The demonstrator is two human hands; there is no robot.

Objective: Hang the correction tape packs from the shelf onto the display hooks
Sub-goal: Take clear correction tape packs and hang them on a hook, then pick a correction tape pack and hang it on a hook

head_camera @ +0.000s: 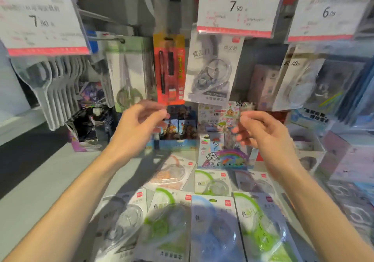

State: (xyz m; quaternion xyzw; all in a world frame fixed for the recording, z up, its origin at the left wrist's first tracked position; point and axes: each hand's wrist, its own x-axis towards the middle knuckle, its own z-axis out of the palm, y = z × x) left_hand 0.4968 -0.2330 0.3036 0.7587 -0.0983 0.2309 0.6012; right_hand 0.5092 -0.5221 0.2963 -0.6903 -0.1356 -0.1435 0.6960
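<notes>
Several correction tape packs lie flat on the grey shelf: a grey one, two green ones, a blue one, an orange one and more behind. A grey correction tape pack hangs on a hook under a 7.90 price tag. My left hand and my right hand are raised in mid-air below the hanging packs, fingers loosely curled, holding nothing.
A scissors pack and a red pen pack hang left of the grey pack. Clear plastic hangers crowd the far left. Card boxes and a rainbow box stand at the shelf's back. More tape packs hang on the right.
</notes>
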